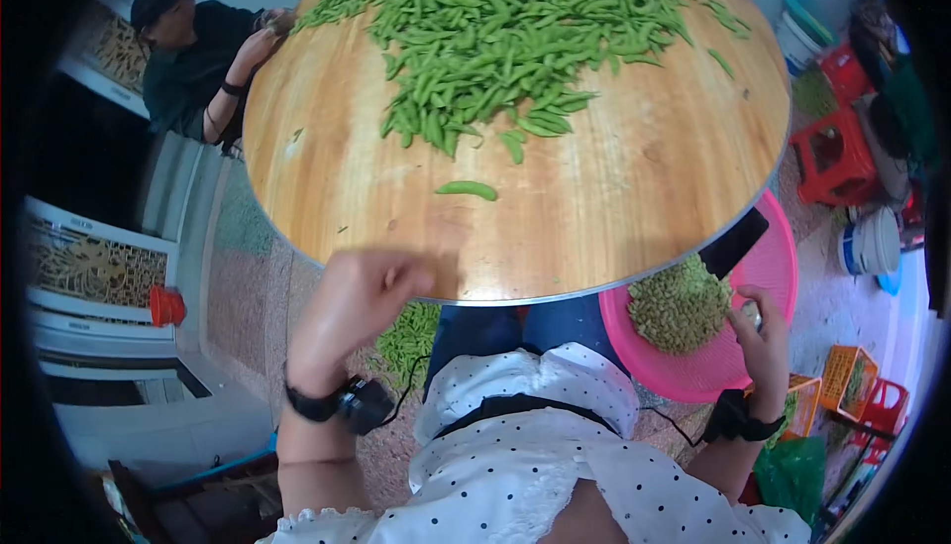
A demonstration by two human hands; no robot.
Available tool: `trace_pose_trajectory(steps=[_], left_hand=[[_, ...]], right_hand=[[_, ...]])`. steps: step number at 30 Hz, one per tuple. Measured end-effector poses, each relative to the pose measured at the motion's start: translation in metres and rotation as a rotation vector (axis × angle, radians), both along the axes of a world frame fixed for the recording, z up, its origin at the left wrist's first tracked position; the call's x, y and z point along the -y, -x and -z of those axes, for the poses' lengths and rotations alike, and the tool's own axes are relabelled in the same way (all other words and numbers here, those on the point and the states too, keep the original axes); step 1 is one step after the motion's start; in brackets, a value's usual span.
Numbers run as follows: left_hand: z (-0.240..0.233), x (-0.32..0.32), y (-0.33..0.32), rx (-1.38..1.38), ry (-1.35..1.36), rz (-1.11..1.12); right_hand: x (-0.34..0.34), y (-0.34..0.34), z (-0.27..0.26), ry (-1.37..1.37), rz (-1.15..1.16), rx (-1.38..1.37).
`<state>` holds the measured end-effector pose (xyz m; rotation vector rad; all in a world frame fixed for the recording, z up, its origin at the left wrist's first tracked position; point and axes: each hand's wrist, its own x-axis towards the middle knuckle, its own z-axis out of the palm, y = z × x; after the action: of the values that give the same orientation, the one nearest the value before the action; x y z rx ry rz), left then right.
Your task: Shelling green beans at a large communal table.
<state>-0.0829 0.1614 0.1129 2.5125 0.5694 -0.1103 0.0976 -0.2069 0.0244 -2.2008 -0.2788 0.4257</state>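
Observation:
A large heap of green soybean pods [513,31] covers the far half of the round wooden table [594,195]. One pod [466,189] lies apart, nearer to me. My left hand [364,306] is raised over the near left edge, fingers curled; whether it holds anything cannot be seen. My right hand [761,336] is at the right side of the pink plastic basket [773,269], beside a mound of shelled beans [680,310]. A small pale, shiny object [752,313] is between its fingers. A black phone-like slab [735,243] lies at the table's edge over the basket.
Another person [200,61] sits at the table's far left, hands by the pods. More pods [409,343] lie on the floor below the left edge. Red plastic stools [836,161], a white bucket [869,243] and an orange crate [847,380] stand to the right.

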Motion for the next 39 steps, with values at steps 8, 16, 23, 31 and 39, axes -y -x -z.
trace_pose_trajectory(steps=[8, 16, 23, 31, 39], left_hand=[[0.070, -0.027, -0.064, 0.360, -0.245, -0.009], [0.063, 0.027, -0.057, 0.286, 0.872, -0.147], [0.062, 0.032, -0.041, 0.287, 1.014, -0.078], [0.069, 0.036, -0.040, 0.464, 0.733, -0.133], [0.064, 0.042, -0.040, 0.563, 0.436, -0.003]], right_hand=[[-0.072, 0.009, -0.035, -0.457, -0.205, -0.076], [-0.179, 0.025, -0.054, -0.522, -0.462, -0.576], [-0.194, 0.019, -0.032, -0.511, -0.578, -0.629], [-0.194, 0.022, -0.033, -0.514, -0.613, -0.629], [-0.190, 0.023, -0.029, -0.552, -0.569, -0.693]])
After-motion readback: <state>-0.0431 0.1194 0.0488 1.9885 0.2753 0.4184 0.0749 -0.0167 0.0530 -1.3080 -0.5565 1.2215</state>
